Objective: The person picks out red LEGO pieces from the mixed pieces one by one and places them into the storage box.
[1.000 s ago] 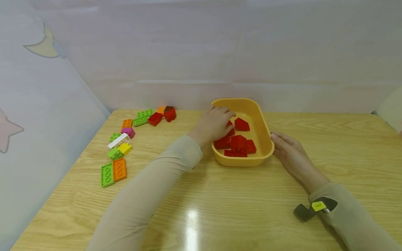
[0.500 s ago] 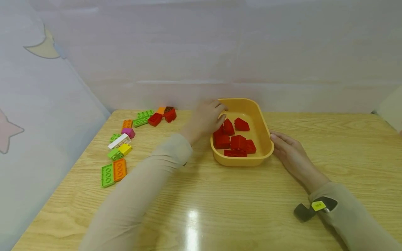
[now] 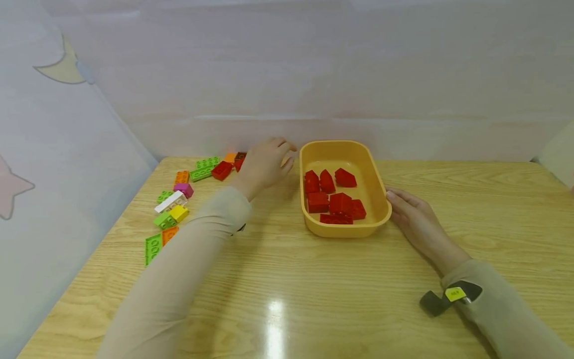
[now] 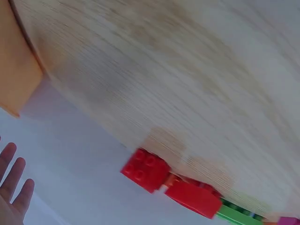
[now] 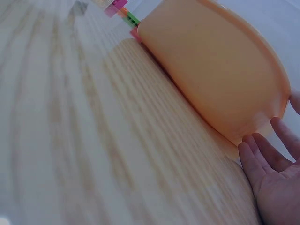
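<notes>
My left hand (image 3: 267,162) hovers between the yellow bin and the red bricks at the back, its loosely bent fingers holding nothing. In the left wrist view its fingers (image 4: 13,176) are spread apart, and a red brick (image 4: 145,169) lies to their right. Part of that red brick is hidden behind the hand in the head view. The yellow bin (image 3: 341,231) contains several red bricks (image 3: 340,204), grouped toward its left and near side. At the bin's right wall, my right hand (image 3: 417,222) rests with straight fingers against the outside, seen also in the right wrist view.
Along the table's left side lie green, orange, white, yellow and pink bricks, among them a white brick (image 3: 170,201) and a green plate (image 3: 153,248). Another red brick (image 3: 221,170) sits near the back edge. A pale wall cloth (image 3: 314,75) rises behind the wooden table (image 3: 332,289).
My left hand has moved left out of the bin toward the bricks at the back. A red brick now stands uncovered in the bin's left side. The right hand has stayed put.
</notes>
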Demonstrator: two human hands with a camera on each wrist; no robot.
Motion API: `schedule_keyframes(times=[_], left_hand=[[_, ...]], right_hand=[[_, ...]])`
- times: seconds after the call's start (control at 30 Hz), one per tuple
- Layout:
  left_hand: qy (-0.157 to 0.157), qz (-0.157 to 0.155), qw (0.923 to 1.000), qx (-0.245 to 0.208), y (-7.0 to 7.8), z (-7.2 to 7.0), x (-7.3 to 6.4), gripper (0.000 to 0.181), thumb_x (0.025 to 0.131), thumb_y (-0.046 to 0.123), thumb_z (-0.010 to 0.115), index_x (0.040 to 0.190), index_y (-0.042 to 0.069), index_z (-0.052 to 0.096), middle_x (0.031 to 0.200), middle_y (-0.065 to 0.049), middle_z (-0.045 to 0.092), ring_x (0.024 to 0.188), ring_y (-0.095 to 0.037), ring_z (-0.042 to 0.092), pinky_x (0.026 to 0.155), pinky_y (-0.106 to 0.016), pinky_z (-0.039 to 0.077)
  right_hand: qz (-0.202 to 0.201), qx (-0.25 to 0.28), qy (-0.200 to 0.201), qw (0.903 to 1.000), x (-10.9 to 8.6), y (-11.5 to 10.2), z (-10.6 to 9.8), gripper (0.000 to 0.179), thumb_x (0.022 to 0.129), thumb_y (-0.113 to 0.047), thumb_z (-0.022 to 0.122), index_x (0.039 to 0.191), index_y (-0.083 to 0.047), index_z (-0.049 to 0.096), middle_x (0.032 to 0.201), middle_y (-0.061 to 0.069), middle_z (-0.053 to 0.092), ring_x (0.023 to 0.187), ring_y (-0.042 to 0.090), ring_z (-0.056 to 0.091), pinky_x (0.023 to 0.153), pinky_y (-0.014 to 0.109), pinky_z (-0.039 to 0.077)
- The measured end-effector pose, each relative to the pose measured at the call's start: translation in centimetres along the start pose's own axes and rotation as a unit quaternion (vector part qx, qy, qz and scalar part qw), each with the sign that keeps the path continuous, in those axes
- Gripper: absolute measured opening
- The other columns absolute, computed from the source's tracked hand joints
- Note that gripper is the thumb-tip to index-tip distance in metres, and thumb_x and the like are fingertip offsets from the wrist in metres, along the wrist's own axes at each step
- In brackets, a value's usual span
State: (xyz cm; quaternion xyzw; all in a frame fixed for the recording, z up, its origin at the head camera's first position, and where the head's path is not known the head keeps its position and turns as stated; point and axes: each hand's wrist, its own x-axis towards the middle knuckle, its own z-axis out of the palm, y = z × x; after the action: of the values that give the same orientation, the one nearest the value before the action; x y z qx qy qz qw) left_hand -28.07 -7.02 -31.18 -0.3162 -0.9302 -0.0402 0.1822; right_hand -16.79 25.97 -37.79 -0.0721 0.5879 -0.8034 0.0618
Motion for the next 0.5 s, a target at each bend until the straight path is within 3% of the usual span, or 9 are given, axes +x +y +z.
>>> schedule_keyframes(times=[0.17,0.5], left_hand=[[-0.012,-0.032,0.9994,0.007,-1.8,0.1,-0.9,0.029,0.1,0.026,0.059,0.123,0.011,0.067,0.124,-0.006,0.064,0.115,-0.024,0.06,0.093,-0.038,0.052],[-0.037,-0.099,0.9944,-0.009,-5.2,0.4,-2.6,0.031,0.095,0.018,0.065,0.124,0.006,0.063,0.125,-0.011,0.062,0.119,-0.029,0.057,0.102,-0.041,0.046]], right_hand=[[0.0,-0.007,0.005,1.0,0.0,-0.1,-0.1,0.019,0.103,-0.014,0.055,0.114,-0.017,0.07,0.121,-0.006,0.064,0.112,0.004,0.061,0.094,0.018,0.048],[0.001,-0.011,0.008,0.9999,0.0,-0.1,0.0,0.02,0.103,-0.015,0.055,0.113,-0.017,0.071,0.121,-0.007,0.064,0.112,0.004,0.061,0.093,0.019,0.049]])
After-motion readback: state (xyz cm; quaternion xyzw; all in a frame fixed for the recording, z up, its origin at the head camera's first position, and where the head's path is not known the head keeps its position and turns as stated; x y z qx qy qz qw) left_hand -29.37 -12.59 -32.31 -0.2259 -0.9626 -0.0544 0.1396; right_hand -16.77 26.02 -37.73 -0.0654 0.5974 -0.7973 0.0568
